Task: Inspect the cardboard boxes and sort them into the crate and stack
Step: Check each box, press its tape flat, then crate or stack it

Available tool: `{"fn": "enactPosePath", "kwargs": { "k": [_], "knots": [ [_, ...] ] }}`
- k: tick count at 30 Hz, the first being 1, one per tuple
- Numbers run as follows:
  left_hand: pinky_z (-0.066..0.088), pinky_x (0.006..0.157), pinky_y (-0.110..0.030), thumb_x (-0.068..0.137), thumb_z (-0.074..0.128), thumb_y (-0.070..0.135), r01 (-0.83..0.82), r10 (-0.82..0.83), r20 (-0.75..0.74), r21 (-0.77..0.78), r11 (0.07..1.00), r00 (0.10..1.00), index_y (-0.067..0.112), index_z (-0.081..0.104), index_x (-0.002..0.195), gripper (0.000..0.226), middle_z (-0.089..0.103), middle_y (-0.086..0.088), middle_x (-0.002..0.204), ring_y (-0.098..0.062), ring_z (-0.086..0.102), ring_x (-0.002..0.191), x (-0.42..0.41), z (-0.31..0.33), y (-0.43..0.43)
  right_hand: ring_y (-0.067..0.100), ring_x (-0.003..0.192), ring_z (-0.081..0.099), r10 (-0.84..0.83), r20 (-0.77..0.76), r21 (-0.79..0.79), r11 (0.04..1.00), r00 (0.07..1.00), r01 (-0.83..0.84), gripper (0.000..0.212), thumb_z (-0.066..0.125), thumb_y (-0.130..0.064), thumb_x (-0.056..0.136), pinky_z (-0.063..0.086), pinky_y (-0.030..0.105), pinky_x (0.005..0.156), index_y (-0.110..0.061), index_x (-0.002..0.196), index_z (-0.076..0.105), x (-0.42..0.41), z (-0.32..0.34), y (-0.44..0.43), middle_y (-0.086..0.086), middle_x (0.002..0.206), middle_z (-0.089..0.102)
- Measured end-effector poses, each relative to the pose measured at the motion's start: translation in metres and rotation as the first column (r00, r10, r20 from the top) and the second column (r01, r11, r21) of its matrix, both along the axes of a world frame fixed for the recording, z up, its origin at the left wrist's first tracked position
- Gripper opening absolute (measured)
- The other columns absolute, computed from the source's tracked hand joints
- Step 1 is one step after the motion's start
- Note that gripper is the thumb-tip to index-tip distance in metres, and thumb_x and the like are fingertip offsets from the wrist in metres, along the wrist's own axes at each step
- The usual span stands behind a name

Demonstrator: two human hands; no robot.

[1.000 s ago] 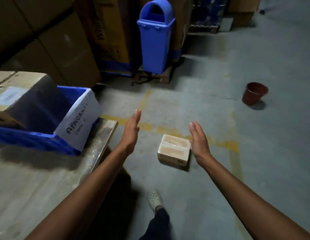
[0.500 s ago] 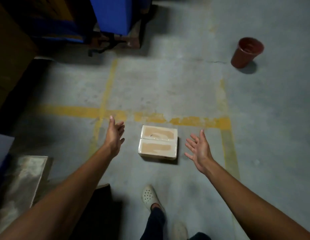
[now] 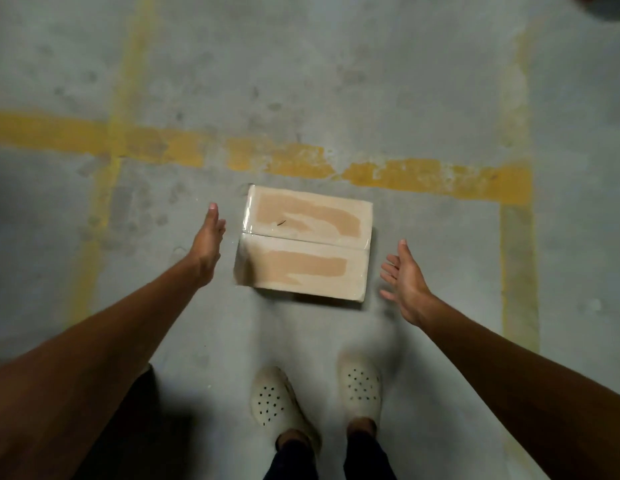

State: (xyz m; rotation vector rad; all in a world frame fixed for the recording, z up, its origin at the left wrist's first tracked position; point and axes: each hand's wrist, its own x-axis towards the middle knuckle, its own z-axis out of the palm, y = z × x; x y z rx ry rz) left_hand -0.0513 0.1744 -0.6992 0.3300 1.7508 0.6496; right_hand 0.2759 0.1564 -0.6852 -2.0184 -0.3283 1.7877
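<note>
Squarely on the concrete floor (image 3: 440, 81) lies the cardboard box (image 3: 305, 244), flat, with its broad top face up. A seam runs across the middle of that face from left to right, glossy clear tape covers it, and brown patches show on each half where the pale surface is stripped; a small dark fleck sits on the far half. Both arms reach down towards the box, one on each side. The left grip (image 3: 206, 247), a bare hand, is held edge-on just beside the left end of the box, fingers straight and together, palm facing the cardboard, holding nothing; whether it touches the box cannot be told, as that end is blurred. The right grip (image 3: 407, 282) hangs near the right end with a plain gap between them, fingers spread and relaxed, palm turned towards the box, also holding nothing. On the near side of the box stand two pale perforated shoes (image 3: 272, 398) below dark trouser legs, toes pointing at it. Just beyond the far edge runs a worn yellow line (image 3: 284, 157) across the floor; a fainter yellow stripe crosses it on the left, and another runs down from its right end.
</note>
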Motion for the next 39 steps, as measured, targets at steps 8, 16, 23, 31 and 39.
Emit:
{"fn": "enactPosePath", "kwargs": {
  "k": [8, 16, 23, 31, 39],
  "knots": [
    [0.039, 0.097, -0.034, 0.101, 0.022, 0.062, 0.040, -0.034, 0.034, -0.180, 0.983, 0.999, 0.007, 0.048, 0.142, 0.074, 0.055, -0.008, 0.134, -0.023, 0.053, 0.119, 0.023, -0.065, 0.007, 0.028, 0.112, 0.061, 0.036, -0.060, -0.112, 0.993, 0.998, -0.043, 0.064, 0.025, -0.058, 0.104, 0.050, 0.040, 0.087, -0.014, 0.142, 0.050, -0.020, -0.082, 0.005, 0.011, 0.134, 0.060],
    [0.049, 0.086, -0.033, 0.102, 0.038, 0.052, -0.069, 0.068, -0.092, -0.015, 0.997, 0.993, 0.019, 0.058, 0.131, 0.048, 0.064, 0.000, 0.116, -0.020, 0.059, 0.102, 0.020, 0.018, 0.002, 0.032, 0.096, 0.071, 0.007, 0.032, -0.022, 1.000, 0.999, -0.006, 0.037, 0.049, -0.042, 0.100, 0.057, 0.047, 0.085, -0.015, 0.124, 0.059, -0.020, 0.006, 0.032, 0.011, 0.110, 0.074],
    [0.050, 0.099, -0.049, 0.090, 0.046, 0.054, -0.201, 0.213, -0.180, 0.082, 0.976, 0.960, 0.023, 0.070, 0.110, 0.044, 0.070, -0.005, 0.112, -0.026, 0.063, 0.106, 0.046, 0.185, -0.038, 0.018, 0.079, 0.073, 0.182, 0.275, 0.139, 0.964, 0.944, -0.226, 0.049, 0.060, -0.019, 0.094, 0.058, 0.035, 0.062, -0.017, 0.139, 0.041, -0.015, 0.180, 0.025, 0.006, 0.106, 0.071],
    [0.053, 0.090, -0.043, 0.091, 0.050, 0.046, -0.350, 0.401, -0.259, 0.224, 0.910, 0.879, 0.017, 0.062, 0.119, 0.043, 0.068, -0.004, 0.111, -0.023, 0.063, 0.104, 0.068, 0.412, -0.128, 0.013, 0.092, 0.068, 0.192, 0.413, 0.333, 0.878, 0.891, -0.343, 0.047, 0.070, -0.037, 0.090, 0.059, 0.037, 0.083, -0.023, 0.131, 0.055, -0.021, 0.395, -0.031, -0.010, 0.104, 0.065],
    [0.053, 0.085, -0.043, 0.092, 0.042, 0.063, -0.514, 0.649, -0.516, 0.398, 0.760, 0.559, 0.012, 0.072, 0.102, 0.060, 0.072, -0.010, 0.100, -0.029, 0.066, 0.095, 0.045, 0.550, -0.267, 0.023, 0.113, 0.058, 0.295, 0.531, 0.497, 0.651, 0.795, -0.574, 0.064, 0.061, -0.056, 0.090, 0.049, 0.036, 0.095, -0.027, 0.145, 0.043, -0.072, 0.544, -0.134, 0.006, 0.124, 0.060]
  ]
}}
